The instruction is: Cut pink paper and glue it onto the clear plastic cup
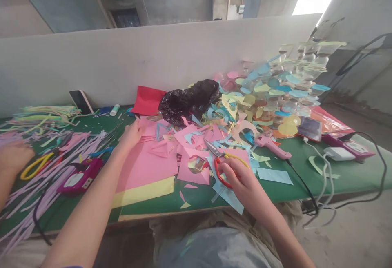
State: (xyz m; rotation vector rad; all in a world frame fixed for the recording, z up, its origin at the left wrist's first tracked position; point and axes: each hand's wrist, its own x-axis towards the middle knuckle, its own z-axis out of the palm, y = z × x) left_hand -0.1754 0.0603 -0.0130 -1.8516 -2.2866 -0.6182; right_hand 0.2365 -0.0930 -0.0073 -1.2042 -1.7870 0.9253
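Observation:
My right hand (237, 175) is closed on the handles of scissors (215, 150), one red and one yellow, with the blades pointing up and left over pink scraps. My left hand (130, 135) reaches to the back of the pink paper sheets (147, 166); its fingertips are at small pink pieces there, and whether they grip any is unclear. Yellow paper (143, 192) shows under the pink sheets. Cut pink paper with holes (193, 170) lies beside the stack, left of the scissors.
A black plastic bag (190, 100) and red paper (148, 100) are behind. A pink glue gun (273, 146), cables and bottles with paper discs stand right. Paper strips, a purple power strip (80, 176) and another person's hand (15, 156) are left.

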